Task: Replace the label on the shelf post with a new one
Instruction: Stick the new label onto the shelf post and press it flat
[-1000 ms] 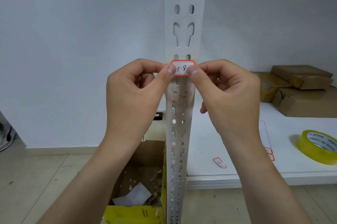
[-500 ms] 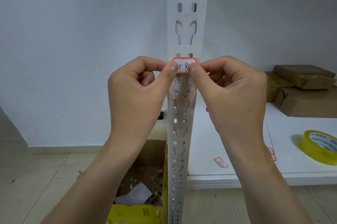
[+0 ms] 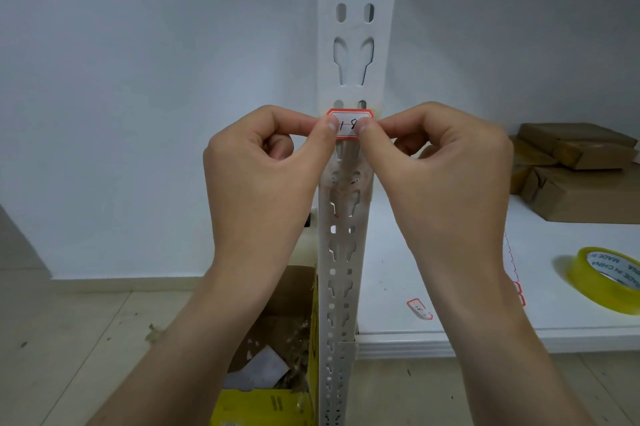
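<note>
Label (image 3: 349, 124) lay at frame centre, long axis horizontal across the upright shelf post (image 3: 353, 58); left hand (image 3: 263, 179) and right hand (image 3: 446, 179) each pinched one end, equally near.

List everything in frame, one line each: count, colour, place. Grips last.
shelf post: 1, white, perforated, upright at centre
held label: 1, white with red border, against the post's front
loose label: 1, white with red border, flat on the shelf board near its front edge
label sheet: 1, white with red edging, on the board, mostly hidden by the right forearm
tape roll: 1, yellow, on the board at right
parcels: at least three, brown, back right of the board
shelf board: 1, white, right of the post
carton: 1, yellow, open, on the floor left of the post
left grip: pinches the held label's left end
right grip: pinches its right end
</note>
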`<state>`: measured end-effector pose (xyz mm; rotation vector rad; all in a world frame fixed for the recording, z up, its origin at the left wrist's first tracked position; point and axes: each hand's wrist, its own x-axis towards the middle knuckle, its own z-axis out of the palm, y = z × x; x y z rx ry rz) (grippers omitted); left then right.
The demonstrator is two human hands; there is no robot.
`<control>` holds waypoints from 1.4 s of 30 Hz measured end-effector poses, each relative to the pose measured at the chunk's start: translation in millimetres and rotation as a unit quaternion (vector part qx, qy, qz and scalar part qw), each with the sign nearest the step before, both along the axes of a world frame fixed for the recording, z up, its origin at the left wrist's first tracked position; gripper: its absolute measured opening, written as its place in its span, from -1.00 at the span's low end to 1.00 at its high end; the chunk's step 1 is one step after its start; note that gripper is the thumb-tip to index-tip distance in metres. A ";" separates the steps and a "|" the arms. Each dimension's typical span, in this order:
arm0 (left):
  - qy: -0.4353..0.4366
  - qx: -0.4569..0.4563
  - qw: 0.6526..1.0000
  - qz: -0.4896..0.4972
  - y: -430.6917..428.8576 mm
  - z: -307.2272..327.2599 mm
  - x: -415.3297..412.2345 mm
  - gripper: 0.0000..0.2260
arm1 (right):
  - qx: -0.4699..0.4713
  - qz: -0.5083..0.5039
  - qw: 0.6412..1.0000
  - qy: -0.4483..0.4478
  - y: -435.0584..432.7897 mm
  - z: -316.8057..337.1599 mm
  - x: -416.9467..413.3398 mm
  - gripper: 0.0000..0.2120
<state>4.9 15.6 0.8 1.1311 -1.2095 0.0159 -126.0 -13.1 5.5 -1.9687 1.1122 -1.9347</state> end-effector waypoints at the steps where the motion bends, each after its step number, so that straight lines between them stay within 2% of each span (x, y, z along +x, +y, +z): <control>1: 0.000 -0.001 1.000 0.002 0.0 -0.2 -0.2 -0.86 | -0.001 -0.005 1.000 0.003 -0.1 0.3 0.1 -0.88; 14: 0.002 -0.001 1.000 0.002 -0.3 0.2 -0.7 -0.84 | -0.012 -0.051 0.998 0.040 3.7 3.6 -2.0 -0.87; 22: 0.019 0.007 1.000 -0.002 -1.4 -1.3 -1.1 -0.83 | -0.001 -0.065 0.997 0.046 2.9 5.0 -5.3 -0.79; 28: 0.012 0.011 1.000 0.008 -0.4 -0.6 2.3 -0.78 | 0.049 -0.032 0.998 0.013 -1.2 3.2 -9.5 -0.70; 31: 0.024 0.008 1.000 0.016 -1.1 0.5 5.9 -0.71 | 0.085 0.016 0.996 -0.033 -1.9 4.6 -9.9 -0.76; 33: 0.027 -0.001 1.000 0.012 -1.6 1.2 6.0 -0.74 | 0.105 0.047 0.991 -0.065 -3.3 5.0 -9.7 -0.84; 35: 0.034 -0.004 0.999 -0.007 -2.8 0.9 4.5 -0.86 | 0.120 0.071 0.987 -0.078 -4.1 4.4 -7.0 -0.83; 39: 0.008 0.048 0.999 -0.019 -5.5 1.4 0.4 -0.71 | 0.144 0.095 0.981 -0.084 -3.4 4.5 -1.1 -0.76; 42: 0.015 0.055 0.998 -0.038 -6.0 3.3 -1.5 -0.78 | 0.146 0.091 0.981 -0.087 -4.1 4.2 1.7 -0.76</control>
